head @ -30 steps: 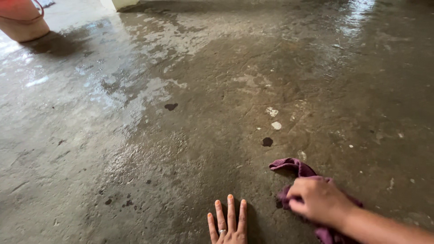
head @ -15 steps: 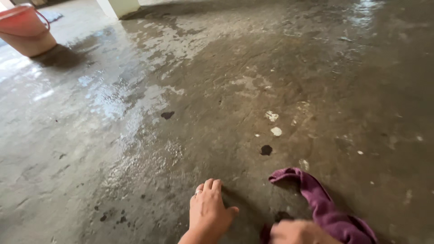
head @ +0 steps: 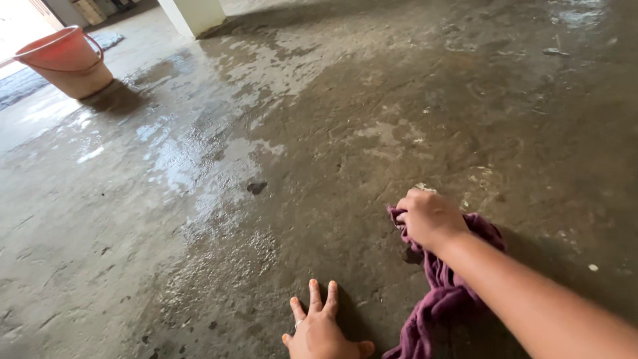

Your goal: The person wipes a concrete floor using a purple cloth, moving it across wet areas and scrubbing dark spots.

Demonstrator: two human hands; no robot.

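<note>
My right hand [head: 430, 218] has come forward since half a second ago, when it sat low at the frame's edge behind the rag [head: 446, 286]. Now it is out over the floor [head: 319, 133] with its fingers [head: 412, 199] closed on the rag's front end, knuckles up, pressing the bunched cloth down on the concrete. The rest of the rag trails back under my forearm towards me. The small pale fleck that lay ahead of the rag is now just at my knuckles, so I judge the wipe has reached that patch; the dark spot [head: 256, 187] to the left is well apart from the cloth and looks untouched.

My left hand [head: 320, 329] has moved too: a moment ago it was curled and lifting, now it lies flat on the floor near the bottom edge, fingers spread and empty, propping me.

Counting: one purple rag, two hands of mine, no one else's. One orange bucket [head: 63, 61] stands far off at the upper left, beside a mat [head: 26, 83], with one white pillar base [head: 193, 14] beyond. The floor has one broad wet sheen running from the bucket down towards my left hand, and drier grey concrete on the right.
</note>
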